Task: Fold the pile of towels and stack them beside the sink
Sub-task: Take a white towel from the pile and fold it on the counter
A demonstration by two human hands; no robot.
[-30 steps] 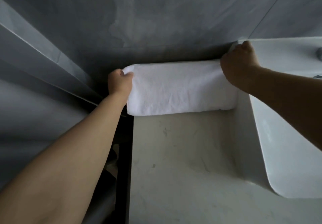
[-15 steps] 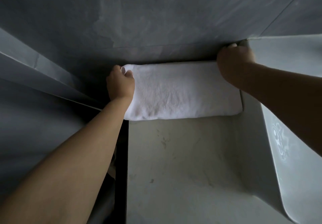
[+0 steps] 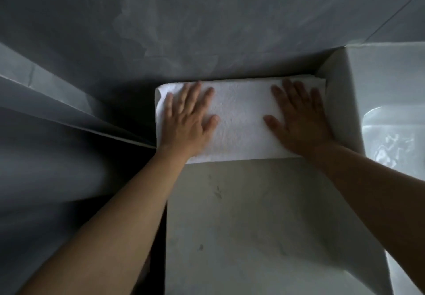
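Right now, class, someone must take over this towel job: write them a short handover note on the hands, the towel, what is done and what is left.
Left hand: open, flat on the towel's left half.
Right hand: open, flat on its right half.
Towel: folded, lying on the counter against the back wall, its right end by the sink.
Done: this towel is folded and placed.
Left: lift both hands; no other towels are in view, so check for more to fold and stack here.

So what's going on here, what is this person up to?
A person is putting away a folded white towel. It lies on the pale counter, at the back against the grey wall, right beside the white sink. The left hand and the right hand both rest flat on top of it, fingers spread, as if smoothing it. No other towels are in view.
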